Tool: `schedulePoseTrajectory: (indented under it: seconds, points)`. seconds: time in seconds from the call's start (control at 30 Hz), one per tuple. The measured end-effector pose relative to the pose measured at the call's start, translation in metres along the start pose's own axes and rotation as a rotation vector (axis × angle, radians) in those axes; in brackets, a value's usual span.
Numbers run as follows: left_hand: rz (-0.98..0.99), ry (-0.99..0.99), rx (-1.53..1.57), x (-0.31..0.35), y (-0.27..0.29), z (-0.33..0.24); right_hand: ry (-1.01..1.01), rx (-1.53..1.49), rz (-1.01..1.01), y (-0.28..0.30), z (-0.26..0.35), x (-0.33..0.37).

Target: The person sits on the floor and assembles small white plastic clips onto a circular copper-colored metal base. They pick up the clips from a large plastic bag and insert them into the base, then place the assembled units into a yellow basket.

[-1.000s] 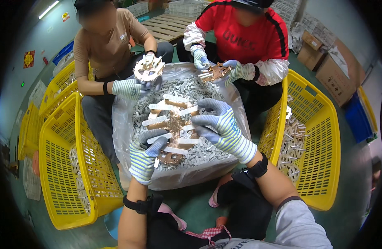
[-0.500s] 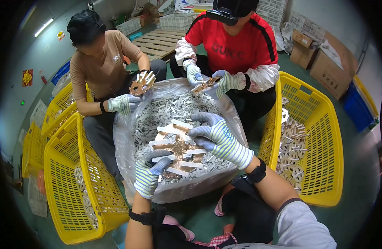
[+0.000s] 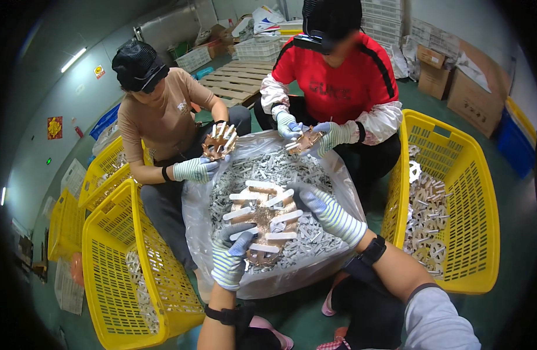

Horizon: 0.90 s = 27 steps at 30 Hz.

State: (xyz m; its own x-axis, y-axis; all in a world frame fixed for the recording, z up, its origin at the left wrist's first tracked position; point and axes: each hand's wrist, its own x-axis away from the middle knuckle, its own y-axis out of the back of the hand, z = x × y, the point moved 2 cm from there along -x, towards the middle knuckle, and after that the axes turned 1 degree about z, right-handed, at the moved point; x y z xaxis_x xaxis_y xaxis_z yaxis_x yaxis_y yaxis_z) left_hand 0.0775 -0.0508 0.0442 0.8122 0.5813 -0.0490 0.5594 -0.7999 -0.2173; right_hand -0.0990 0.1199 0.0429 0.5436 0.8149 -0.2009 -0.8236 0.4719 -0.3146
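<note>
My left hand (image 3: 229, 256), in a striped glove, is closed on the lower left edge of a round copper-coloured part (image 3: 261, 217) with several pale flat strips across it. At the part's upper right, the gloved fingers of my right hand (image 3: 332, 213) are drawn together at the end of one pale strip (image 3: 280, 198); their exact grip is partly hidden. Beneath the part, a clear plastic liner (image 3: 315, 274) holds a heap of small grey-white strips (image 3: 321, 239).
Yellow baskets of metal parts stand at left (image 3: 114, 262) and right (image 3: 455, 233). Across the heap, a person in tan (image 3: 163, 105) and a person in red (image 3: 344, 81) each hold a similar copper-coloured part. Behind are a wooden pallet (image 3: 236, 81) and cardboard boxes (image 3: 476, 96).
The whole view has shifted. My right hand has moved from the part's top toward its right side, and the strip near its fingers lies at a different slant. My left hand keeps its hold.
</note>
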Motion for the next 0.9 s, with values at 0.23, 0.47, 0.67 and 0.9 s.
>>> schedulePoseTrajectory:
  seconds: [0.23, 0.47, 0.67, 0.9]
  points:
    - [-0.027, -0.134, -0.022, -0.005, 0.005, 0.006, -0.268, -0.192, 0.071, -0.014, 0.000, 0.003]
    - [0.000, -0.148, -0.206, -0.005, 0.017, -0.004, -0.268, -0.108, 0.128, -0.019, -0.005, 0.005]
    - [0.070, -0.160, -0.333, -0.001, 0.022, -0.012, -0.246, -0.115, 0.160, -0.027, -0.004, 0.004]
    - [0.231, -0.267, -0.257, -0.014, 0.021, -0.008, -0.036, 0.006, 0.123, -0.019, -0.002, -0.008]
